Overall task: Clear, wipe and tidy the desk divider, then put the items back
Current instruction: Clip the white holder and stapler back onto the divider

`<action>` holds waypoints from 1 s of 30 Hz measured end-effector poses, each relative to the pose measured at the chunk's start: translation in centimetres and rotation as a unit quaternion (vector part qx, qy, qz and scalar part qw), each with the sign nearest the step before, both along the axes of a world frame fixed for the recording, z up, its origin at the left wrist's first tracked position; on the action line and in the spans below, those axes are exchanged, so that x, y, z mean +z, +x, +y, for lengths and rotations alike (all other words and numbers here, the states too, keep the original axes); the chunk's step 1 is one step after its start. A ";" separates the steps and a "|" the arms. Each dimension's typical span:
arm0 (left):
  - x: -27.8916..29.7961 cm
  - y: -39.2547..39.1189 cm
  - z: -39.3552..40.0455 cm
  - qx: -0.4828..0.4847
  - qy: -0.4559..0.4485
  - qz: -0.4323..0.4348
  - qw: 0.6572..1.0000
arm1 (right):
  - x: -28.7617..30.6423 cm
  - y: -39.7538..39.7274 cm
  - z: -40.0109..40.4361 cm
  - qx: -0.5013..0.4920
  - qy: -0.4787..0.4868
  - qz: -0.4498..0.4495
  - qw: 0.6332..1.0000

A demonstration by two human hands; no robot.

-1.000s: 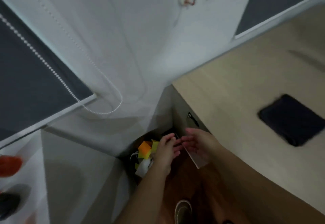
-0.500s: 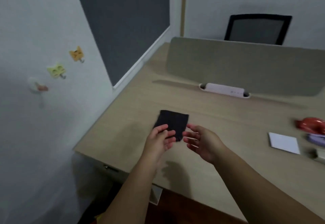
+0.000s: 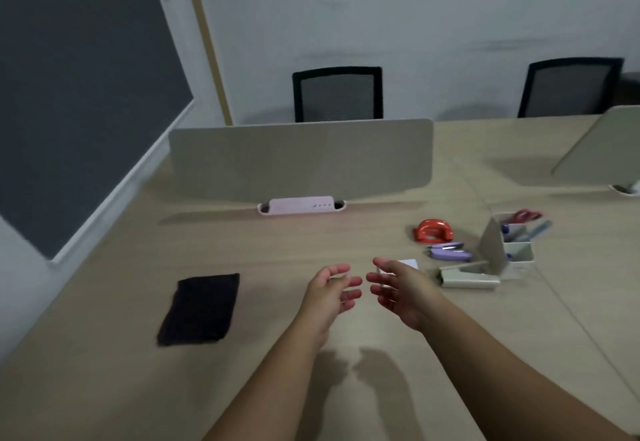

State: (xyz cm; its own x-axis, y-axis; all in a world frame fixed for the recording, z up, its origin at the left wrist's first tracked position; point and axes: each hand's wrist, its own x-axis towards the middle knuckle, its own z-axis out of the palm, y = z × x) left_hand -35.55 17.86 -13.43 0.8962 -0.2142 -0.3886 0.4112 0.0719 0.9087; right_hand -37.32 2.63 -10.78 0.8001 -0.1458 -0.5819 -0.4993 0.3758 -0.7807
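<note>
While both hands (image 3: 370, 291) empty, black cloth (image 3: 201, 309) well left.

Pale grey-white plaster wall (image 3: 433, 17) behind the desks, evenly and dimly lit. Large dark grey panel with a white frame (image 3: 69, 101) on the left wall. Thin tan vertical trim strip (image 3: 207, 45) at the corner. Two black mesh-backed office chairs (image 3: 337, 94) (image 3: 571, 87) against the far wall. Light wood-grain laminate desk surface (image 3: 104, 388) fills the foreground.
</note>
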 end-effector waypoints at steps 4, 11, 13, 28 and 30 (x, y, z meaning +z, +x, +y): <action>-0.1 0.8 -4.7 -0.036 0.008 0.010 0.999 | -1.0 -0.2 -4.6 -0.049 -0.004 0.013 0.999; -1.2 4.6 -12.2 -0.150 0.063 0.015 0.987 | -4.1 1.1 -11.9 -0.187 -0.010 0.037 0.982; -2.0 5.8 -14.0 -0.190 0.095 0.014 0.977 | -5.2 1.2 -13.7 -0.244 -0.013 0.046 0.969; -10.3 10.2 -25.0 -0.406 0.481 -0.241 0.739 | -11.7 0.7 -24.0 -0.306 -0.090 0.086 0.944; -11.2 10.3 -25.7 -0.407 0.476 -0.255 0.736 | -12.0 0.9 -24.4 -0.276 -0.102 0.065 0.954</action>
State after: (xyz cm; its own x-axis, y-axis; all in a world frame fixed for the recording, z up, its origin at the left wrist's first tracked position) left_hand -25.29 -7.79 -24.60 0.7028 -0.6094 -0.3670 -0.4469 -0.7796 0.4387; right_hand -36.39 -21.80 -22.78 0.4923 -0.6435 -0.5861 -0.3674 0.4568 -0.8102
